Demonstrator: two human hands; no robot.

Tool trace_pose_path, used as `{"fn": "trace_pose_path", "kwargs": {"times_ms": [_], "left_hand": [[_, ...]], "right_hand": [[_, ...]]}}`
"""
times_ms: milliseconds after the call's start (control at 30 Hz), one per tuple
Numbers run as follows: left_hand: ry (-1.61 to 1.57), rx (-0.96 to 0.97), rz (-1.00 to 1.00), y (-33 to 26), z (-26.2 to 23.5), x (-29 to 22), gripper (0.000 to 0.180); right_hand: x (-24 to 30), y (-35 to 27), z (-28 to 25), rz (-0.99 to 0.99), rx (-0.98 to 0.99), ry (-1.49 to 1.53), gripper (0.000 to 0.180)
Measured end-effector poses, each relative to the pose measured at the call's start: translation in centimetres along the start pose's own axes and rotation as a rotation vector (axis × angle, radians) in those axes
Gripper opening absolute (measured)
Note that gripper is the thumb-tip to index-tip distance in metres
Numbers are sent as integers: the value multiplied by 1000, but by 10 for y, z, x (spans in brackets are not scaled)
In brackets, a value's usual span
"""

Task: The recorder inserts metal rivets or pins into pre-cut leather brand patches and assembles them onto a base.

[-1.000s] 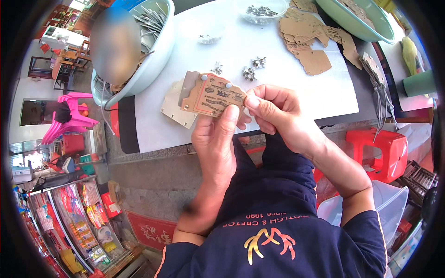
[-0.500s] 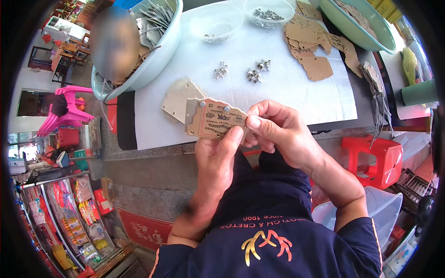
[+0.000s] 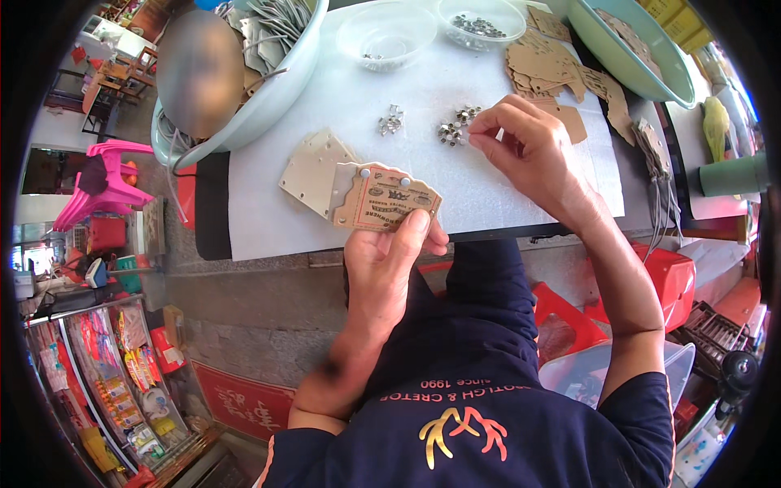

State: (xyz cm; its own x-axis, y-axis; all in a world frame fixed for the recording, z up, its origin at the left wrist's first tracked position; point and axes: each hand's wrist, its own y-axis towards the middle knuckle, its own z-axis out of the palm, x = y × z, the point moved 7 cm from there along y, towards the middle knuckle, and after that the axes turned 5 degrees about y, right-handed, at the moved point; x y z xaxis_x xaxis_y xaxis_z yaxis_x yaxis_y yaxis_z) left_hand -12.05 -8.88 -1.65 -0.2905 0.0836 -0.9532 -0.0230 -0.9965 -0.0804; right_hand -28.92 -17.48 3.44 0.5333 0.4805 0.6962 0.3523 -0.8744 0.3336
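My left hand (image 3: 384, 262) grips a brown printed card tag (image 3: 394, 200) between thumb and fingers, above the table's front edge. Two round metal rivets show along the tag's upper edge, and a paler card layer sits behind it at the left. Over the table, my right hand (image 3: 533, 154) is closed in a pinch beside a small pile of shiny metal rivets (image 3: 452, 132). Whatever its fingertips hold, if anything, is too small to make out. A second little pile of metal pieces (image 3: 391, 120) lies further left. Blank beige cards with holes (image 3: 309, 172) rest behind the held tag.
Two clear plastic bowls (image 3: 386, 39) with metal bits stand at the back of the white-covered table (image 3: 285, 106). Brown tags (image 3: 537, 69) are stacked at the right. Large pale green basins hold cards at both far corners. A red stool (image 3: 671, 285) stands at the right.
My right hand has left the tag and moved up and right to the rivet pile. My left hand still holds the tag, nearly in place.
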Motion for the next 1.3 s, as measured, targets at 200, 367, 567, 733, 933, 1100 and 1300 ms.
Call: {"fn": "trace_pose_path", "kwargs": {"times_ms": [200, 367, 567, 733, 933, 1100, 1300], "left_hand": [[-10, -16, 2, 1, 2, -2, 20], [-19, 17, 17, 2, 1, 1, 21], [6, 0, 19, 1, 3, -2, 22], [15, 13, 11, 1, 1, -1, 24], [-28, 10, -3, 4, 3, -4, 21], [-20, -14, 8, 8, 9, -9, 19], [-70, -53, 25, 10, 18, -10, 18]], "right_hand": [[1, -1, 7, -1, -6, -154, 13], [4, -1, 11, 3, 6, -205, 15], [-2, 7, 13, 71, 56, -147, 13], [-5, 5, 13, 129, 106, -129, 15], [-19, -12, 9, 331, 92, 377, 25], [-6, -33, 27, 579, 162, 1051, 18], [26, -46, 35, 380, 109, 1091, 17]]}}
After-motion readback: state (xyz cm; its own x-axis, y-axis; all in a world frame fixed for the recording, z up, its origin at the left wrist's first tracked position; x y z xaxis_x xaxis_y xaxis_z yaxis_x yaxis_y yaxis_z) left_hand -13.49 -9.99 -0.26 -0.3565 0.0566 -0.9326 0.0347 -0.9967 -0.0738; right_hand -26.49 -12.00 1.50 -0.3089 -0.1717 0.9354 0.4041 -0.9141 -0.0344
